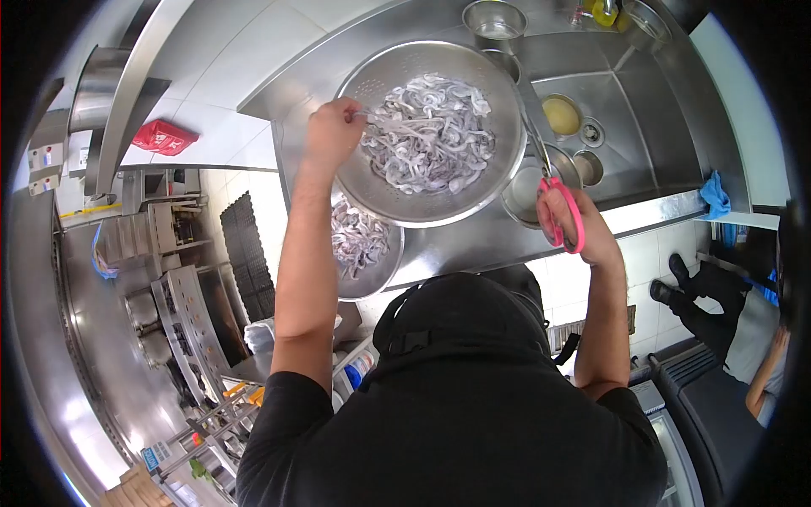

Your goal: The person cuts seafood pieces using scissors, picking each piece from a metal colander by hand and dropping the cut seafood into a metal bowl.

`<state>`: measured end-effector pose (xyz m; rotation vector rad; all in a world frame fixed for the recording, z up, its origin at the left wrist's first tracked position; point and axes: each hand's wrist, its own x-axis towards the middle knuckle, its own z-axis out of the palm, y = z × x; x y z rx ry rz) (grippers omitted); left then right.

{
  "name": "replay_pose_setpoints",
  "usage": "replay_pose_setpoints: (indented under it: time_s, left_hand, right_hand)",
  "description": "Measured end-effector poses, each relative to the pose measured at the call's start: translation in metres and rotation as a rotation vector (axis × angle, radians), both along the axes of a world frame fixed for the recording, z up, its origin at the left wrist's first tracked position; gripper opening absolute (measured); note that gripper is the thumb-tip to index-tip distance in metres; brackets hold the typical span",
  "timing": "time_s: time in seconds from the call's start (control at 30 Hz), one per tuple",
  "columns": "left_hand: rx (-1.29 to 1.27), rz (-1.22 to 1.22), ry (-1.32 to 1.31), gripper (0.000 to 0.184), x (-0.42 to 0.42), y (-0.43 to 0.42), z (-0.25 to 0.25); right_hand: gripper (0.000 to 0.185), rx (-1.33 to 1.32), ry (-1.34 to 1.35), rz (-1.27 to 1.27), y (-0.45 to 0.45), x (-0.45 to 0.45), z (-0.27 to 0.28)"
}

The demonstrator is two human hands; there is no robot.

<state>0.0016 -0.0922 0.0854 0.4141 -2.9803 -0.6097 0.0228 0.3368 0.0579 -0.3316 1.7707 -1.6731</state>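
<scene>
A large metal colander (498, 182) holds a heap of pale grey-purple squid tentacles (431, 139). At the colander's left rim, my left hand (336, 128) is closed in a pinch on a squid tentacle that stretches toward the heap. My right hand (585, 228) grips scissors (564, 218) by their pink handles, to the right of the colander. Their blades point up, away from my body, and lie near the colander's right rim. Below the left side of the colander, partly covered by it, a metal bowl (395, 269) contains more squid pieces (359, 241).
The steel sink (650, 110) at the right contains a round container of yellowish contents (561, 114). Metal pots (495, 25) stand at the back. A blue cloth (715, 196) hangs on the sink's edge. Another person (752, 329) is at the far right. A red packet (165, 138) lies left.
</scene>
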Motion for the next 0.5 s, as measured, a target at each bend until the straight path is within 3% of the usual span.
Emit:
replay_pose_setpoints:
  time_s: [0.2, 0.3, 0.5]
  left_hand:
    - [-0.180, 0.123, -0.051, 0.033, 0.003, -0.040, -0.031]
    - [-0.325, 0.074, 0.058, 0.032, 0.011, -0.026, -0.051]
    - [-0.038, -0.119, -0.077, 0.020, -0.013, 0.037, -0.090]
  right_hand:
    - [0.060, -0.058, -0.020, 0.006, -0.002, -0.001, -0.006]
    - [0.060, -0.038, -0.050, -0.016, -0.004, 0.002, -0.005]
    - [0.058, -0.006, -0.071, -0.002, -0.003, 0.004, -0.006]
